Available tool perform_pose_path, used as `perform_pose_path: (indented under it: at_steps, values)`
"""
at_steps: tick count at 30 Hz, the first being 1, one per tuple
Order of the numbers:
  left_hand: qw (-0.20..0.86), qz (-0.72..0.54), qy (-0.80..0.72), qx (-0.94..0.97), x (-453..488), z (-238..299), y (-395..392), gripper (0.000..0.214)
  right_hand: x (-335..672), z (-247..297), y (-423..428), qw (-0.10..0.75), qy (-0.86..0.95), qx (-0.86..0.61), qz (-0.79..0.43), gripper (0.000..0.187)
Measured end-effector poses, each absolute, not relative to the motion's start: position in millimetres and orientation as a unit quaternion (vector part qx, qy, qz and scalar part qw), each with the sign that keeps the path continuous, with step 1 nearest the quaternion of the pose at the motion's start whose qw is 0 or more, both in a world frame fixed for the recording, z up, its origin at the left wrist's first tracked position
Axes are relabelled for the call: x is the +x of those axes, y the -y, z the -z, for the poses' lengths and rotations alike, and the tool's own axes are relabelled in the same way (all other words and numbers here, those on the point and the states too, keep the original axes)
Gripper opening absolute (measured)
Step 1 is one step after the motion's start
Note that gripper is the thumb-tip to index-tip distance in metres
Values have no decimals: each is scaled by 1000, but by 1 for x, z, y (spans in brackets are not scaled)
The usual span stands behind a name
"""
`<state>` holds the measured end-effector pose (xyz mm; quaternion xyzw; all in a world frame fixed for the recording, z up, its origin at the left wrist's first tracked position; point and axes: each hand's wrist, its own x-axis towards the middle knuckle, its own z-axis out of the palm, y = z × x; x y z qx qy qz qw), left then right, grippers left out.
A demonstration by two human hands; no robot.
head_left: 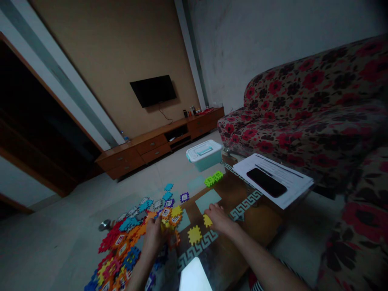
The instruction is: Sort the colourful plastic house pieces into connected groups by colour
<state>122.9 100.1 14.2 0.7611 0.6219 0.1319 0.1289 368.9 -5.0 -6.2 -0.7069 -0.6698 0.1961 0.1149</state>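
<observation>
Curled at the right edge of a heap of colourful interlocking tiles (133, 234), my left hand (154, 233) has its fingertips closed on a yellow piece, partly hidden by the hand. On the glass-topped table my right hand (216, 217) bends its fingers over a yellow interlocking tile (207, 220) and grips its edge. Another yellow tile (194, 235) lies flat between the two hands. A purple-edged tile (184, 197) sits apart from the heap, beyond my left hand. Further off is a cluster of bright green tiles (214, 178).
A lidded teal box (206, 155) stands at the table's far end. Papers (281, 171) with a black phone (266, 182) and a pen lie on the right. A white object (195, 277) pokes in at the near edge. A floral sofa (297, 109) flanks the table.
</observation>
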Motion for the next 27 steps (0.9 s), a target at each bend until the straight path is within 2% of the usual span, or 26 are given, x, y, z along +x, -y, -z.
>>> perform_pose_path:
  at_steps: [2,6,10,13,22,27]
  values:
    - [172,-177,-589,769,129,-9,-93,47,368,8,6,113,673,-706,-190,43]
    - [346,-231,-485,769,163,8,-66,54,365,10,8,117,674,-706,-182,41]
    - [428,-248,-421,761,184,23,-47,57,368,12,10,127,687,-691,-186,42]
    - [402,-215,-425,782,174,29,-47,57,373,14,9,136,694,-679,-194,43]
    - [202,-24,-461,864,166,27,-45,61,374,15,7,126,689,-682,-210,48]
    - [191,-23,-455,870,170,30,-46,47,376,10,12,123,672,-697,-218,55]
